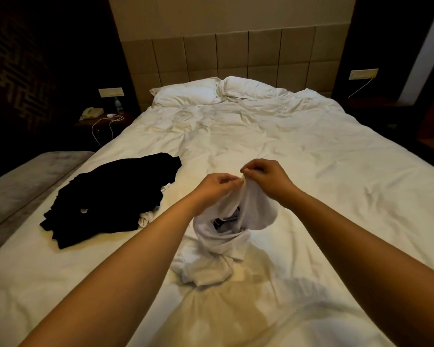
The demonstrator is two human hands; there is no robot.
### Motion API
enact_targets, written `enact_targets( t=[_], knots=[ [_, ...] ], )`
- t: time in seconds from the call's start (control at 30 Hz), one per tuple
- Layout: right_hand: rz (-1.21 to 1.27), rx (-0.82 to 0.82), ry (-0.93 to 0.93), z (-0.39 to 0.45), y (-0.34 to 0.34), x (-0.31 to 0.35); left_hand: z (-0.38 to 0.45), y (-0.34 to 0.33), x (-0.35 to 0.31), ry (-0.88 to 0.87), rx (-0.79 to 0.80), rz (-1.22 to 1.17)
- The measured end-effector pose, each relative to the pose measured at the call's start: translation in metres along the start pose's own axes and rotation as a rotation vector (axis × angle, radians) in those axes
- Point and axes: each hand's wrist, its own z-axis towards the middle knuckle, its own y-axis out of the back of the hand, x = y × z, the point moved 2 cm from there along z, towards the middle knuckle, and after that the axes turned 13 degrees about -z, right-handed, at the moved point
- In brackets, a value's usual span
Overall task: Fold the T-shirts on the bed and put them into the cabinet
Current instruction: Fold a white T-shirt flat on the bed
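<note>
Right now, in the head view, both hands meet above the middle of the bed [298, 146], each pinching the same raised edge of a white T-shirt [226, 231]. The left hand [214, 186] has fingers and thumb curled onto the cloth, and the right hand [263, 172] pinches it just beside, so the two grips almost touch. From that edge the white T-shirt hangs down twisted and bunched, with a dark printed patch showing in its folds, and its lower part lies crumpled on the bed nearer the person. Left of the white T-shirt, apart from it, a black garment [110, 196] lies spread in a loose heap on the bed, with a bit of white cloth [145, 217] poking out from beneath its near edge; whether that is another shirt cannot be told. Beyond the bed's far left corner a nightstand carries a telephone [92, 112], a water bottle [118, 105] and a white charging cable [105, 127]. No cabinet is in view. As a judgement, the shirt is only being sorted out, not yet folded. With the pinches so close together the twist may stay in when the hands spread, giving a crooked fold, and a light fingertip grip could slip and drop the cloth back in a heap.
</note>
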Motion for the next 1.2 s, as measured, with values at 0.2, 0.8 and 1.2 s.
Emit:
enact_targets(
  t=[0.2,0.8,1.2],
  knots=[
    [-0.153,0.072,-0.123,-0.004,-0.036,-0.037,0.002,0.026,0.035,0.084,-0.247,-0.122],
    [0.234,0.077,-0.376,0.002,-0.117,-0.089,-0.027,0.123,0.148,0.275,-0.640,0.482],
    [0.336,0.257,-0.215,0.012,-0.097,-0.046,0.004,0.031,0.072,0.157,-0.003,-0.015]
  ],
)
